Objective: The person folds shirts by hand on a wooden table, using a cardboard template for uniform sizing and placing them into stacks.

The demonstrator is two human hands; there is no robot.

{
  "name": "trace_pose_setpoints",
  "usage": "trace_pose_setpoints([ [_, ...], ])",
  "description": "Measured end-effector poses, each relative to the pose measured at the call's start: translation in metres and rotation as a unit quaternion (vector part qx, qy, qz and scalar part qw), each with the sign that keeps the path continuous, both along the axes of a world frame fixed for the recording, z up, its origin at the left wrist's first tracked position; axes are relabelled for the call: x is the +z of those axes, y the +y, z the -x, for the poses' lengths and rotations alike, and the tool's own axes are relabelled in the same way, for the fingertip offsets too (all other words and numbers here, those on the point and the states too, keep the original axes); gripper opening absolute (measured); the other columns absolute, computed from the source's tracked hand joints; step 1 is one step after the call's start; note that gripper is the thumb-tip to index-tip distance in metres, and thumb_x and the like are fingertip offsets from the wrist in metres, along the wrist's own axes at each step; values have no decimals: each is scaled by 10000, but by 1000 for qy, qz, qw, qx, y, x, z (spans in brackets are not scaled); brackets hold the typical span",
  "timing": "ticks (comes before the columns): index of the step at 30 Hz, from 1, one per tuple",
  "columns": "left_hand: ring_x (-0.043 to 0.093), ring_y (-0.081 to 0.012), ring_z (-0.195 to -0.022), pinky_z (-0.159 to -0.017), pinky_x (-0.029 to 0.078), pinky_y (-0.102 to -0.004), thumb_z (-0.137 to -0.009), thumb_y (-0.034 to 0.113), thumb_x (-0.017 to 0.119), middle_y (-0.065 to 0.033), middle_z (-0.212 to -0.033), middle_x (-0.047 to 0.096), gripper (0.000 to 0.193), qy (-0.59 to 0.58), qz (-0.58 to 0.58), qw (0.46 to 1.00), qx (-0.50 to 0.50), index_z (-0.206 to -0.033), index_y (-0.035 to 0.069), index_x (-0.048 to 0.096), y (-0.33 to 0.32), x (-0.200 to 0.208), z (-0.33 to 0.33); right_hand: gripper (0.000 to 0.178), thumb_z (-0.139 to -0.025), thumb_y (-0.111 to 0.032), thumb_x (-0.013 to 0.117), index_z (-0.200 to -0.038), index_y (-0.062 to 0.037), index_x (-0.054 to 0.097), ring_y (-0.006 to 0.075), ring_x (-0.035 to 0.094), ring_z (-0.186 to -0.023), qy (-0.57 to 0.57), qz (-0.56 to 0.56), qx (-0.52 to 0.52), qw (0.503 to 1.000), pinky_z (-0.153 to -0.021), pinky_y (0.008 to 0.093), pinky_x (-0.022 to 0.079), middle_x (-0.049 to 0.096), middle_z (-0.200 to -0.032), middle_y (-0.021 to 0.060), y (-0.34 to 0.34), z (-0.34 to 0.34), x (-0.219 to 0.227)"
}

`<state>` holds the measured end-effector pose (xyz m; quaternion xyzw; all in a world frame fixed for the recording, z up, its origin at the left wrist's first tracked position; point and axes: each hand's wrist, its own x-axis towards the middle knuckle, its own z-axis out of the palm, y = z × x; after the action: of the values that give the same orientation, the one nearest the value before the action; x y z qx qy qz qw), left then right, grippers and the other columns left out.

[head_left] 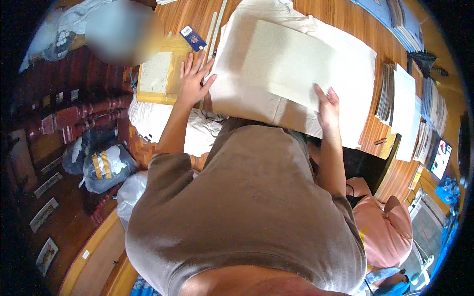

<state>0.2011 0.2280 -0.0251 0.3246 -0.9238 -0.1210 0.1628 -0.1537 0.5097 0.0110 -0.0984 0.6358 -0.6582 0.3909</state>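
Observation:
A pale grey-white board, flat and rectangular, lies tilted on a white cloth draped over the wooden table. My right hand grips the board's lower right corner, thumb on its upper face and the other fingers partly hidden. Fingers spread, my left hand rests at the cloth's left edge and holds nothing. Close beside it is a flat yellow-taped package with a pale panel. A small dark blue packet lies just beyond its fingertips.
Thin pale strips lie beyond my left hand. Stacked boards and a white sheet stand on the right, near a phone-like screen. Plastic bags sit on the left floor. A person in pink clothing is low at right.

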Motion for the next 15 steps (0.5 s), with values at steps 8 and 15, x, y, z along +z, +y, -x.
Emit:
trace_pose_setpoints([
  [8, 224, -395, -1593, -1248, 147, -681, -1050, 451, 565, -81, -1725, 303, 517, -29, -6, 999, -16, -1556, 347, 532, -1, 7, 0, 272, -1026, -65, 676, -1271, 48, 650, 169, 698, -1066, -11, -31, 52, 998, -931, 292, 552, 744, -1187, 132, -63, -40, -12],
  [15, 225, -439, -1577, -1236, 145, -711, -1004, 581, 583, -146, -1699, 315, 544, 2, 12, 999, -32, -1519, 408, 560, -1, 0, -4, 250, -1014, -124, 708, -1224, 9, 683, 3, 456, -589, 20, -30, 49, 998, -511, 215, 329, 735, -906, 5, -75, -57, -28],
])
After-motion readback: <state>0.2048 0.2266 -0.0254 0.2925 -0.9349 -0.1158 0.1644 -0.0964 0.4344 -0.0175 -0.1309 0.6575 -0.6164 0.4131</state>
